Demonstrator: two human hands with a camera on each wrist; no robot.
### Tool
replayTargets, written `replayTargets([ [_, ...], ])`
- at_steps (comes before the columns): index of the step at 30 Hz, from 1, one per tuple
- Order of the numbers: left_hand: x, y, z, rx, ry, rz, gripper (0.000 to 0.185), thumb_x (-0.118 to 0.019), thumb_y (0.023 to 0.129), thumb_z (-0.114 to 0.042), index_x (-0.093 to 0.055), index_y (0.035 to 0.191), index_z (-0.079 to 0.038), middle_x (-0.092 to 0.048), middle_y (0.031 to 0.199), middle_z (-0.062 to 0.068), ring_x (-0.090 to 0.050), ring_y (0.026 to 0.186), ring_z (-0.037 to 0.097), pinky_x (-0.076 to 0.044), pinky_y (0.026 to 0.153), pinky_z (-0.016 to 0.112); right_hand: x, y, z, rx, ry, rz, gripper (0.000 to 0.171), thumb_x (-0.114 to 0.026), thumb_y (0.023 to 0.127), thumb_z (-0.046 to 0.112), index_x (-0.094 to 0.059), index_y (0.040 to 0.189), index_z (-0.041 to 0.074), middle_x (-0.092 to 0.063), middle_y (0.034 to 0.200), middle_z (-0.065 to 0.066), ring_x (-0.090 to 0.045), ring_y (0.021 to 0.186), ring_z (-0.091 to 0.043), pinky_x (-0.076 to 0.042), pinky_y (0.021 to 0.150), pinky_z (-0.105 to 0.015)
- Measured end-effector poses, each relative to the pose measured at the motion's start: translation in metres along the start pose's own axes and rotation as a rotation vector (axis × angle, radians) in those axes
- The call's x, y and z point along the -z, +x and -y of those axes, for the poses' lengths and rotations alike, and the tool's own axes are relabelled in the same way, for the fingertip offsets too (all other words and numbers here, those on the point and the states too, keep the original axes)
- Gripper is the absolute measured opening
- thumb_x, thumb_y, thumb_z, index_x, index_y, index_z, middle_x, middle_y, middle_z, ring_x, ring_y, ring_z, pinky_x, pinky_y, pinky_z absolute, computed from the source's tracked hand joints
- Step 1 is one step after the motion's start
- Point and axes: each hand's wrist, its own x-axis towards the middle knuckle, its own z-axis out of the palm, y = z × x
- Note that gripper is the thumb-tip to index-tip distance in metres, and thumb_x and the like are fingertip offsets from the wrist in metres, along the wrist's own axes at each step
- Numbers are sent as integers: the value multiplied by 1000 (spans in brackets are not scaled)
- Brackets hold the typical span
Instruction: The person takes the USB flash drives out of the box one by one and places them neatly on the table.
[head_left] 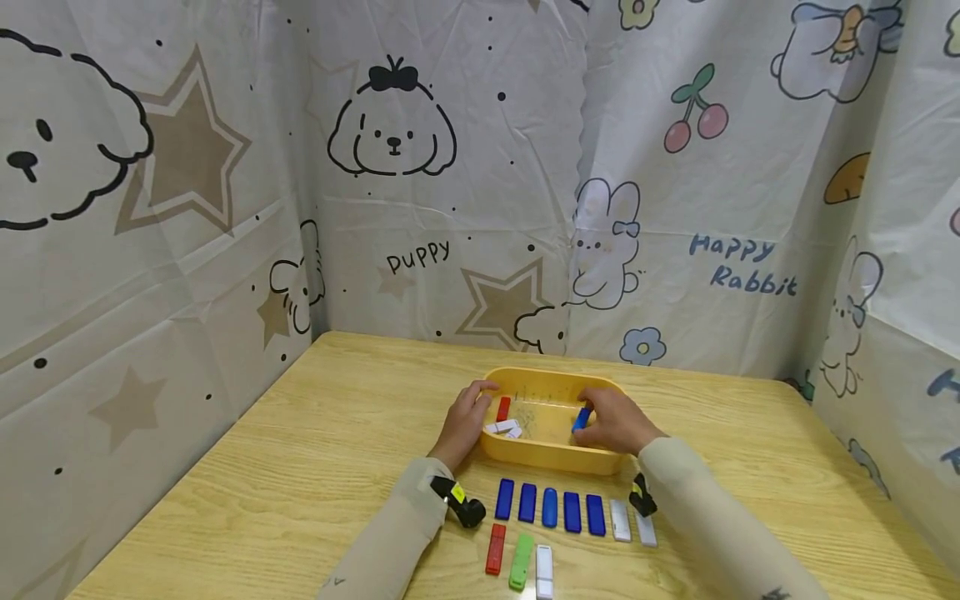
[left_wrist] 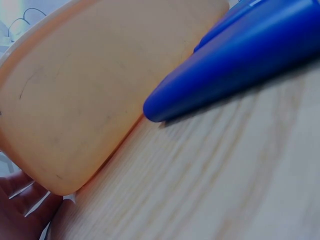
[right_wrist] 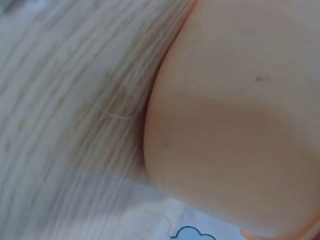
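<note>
A yellow plastic bin [head_left: 525, 451] stands on the table. My left hand [head_left: 463, 421] holds its left end, with fingertips at the rim; in the left wrist view, fingers [left_wrist: 31, 199] lie along the outside of the wall. Inside the bin at the right, my right hand [head_left: 619, 422] pinches a blue USB flash drive [head_left: 581, 418] between thumb and fingers. At the bin's left end lie a red flash drive [head_left: 503, 408] and white ones [head_left: 502, 426]. The right wrist view is filled mostly by the bin's outer wall [right_wrist: 235, 125]; the right hand is hidden there.
In front of the bin runs a row of blue flash drives [head_left: 527, 503] with white ones [head_left: 620, 521] at its right end, partly under the right wrist. Nearer lie a red [head_left: 495, 549], a green [head_left: 521, 562] and a white one [head_left: 544, 572]. A printed curtain [head_left: 450, 208] encloses the table.
</note>
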Motion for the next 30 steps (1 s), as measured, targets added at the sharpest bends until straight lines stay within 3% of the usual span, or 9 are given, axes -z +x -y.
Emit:
replayTargets([
  [8, 0, -2, 0, 1, -1, 4, 28, -43, 99, -26, -61, 118, -17, -56, 124, 10, -52, 116, 29, -39, 99, 50, 11, -14, 9, 143, 39, -113, 51, -78, 75, 25, -64, 119, 2, -65, 104, -8, -58, 96, -30, -49, 85, -45],
  [15, -1, -2, -1, 1, 10, 3, 28, -43, 99, -25, -61, 118, -17, -57, 124, 10, -52, 116, 29, -39, 99, 50, 24, -41, 30, 237, 24, -168, 49, -79, 74, 28, -65, 118, 11, -63, 110, -1, -54, 93, -19, -49, 81, -39],
  [19, 0, -1, -4, -2, 13, 6, 28, -42, 99, -23, -60, 119, -16, -56, 124, 12, -52, 115, 29, -39, 99, 51, 30, -62, 39, 345, 17, -202, 50, -82, 71, 26, -65, 116, 13, -61, 105, 3, -52, 90, -13, -50, 79, -35],
  [24, -1, 1, -6, 10, 5, 5, 27, -43, 99, -23, -60, 119, -16, -55, 125, 12, -51, 115, 30, -38, 100, 51, 32, -89, 48, 447, 28, -151, 49, -82, 71, 27, -66, 116, 16, -55, 105, 8, -51, 94, -9, -51, 80, -31],
  [30, -2, 2, -3, 20, 7, 3, 28, -42, 99, -25, -61, 118, -17, -55, 125, 11, -51, 116, 30, -38, 100, 51, 27, -108, 53, 452, 18, -52, 35, -80, 73, 32, -70, 105, 22, -51, 104, 13, -48, 93, -7, -50, 80, -28],
])
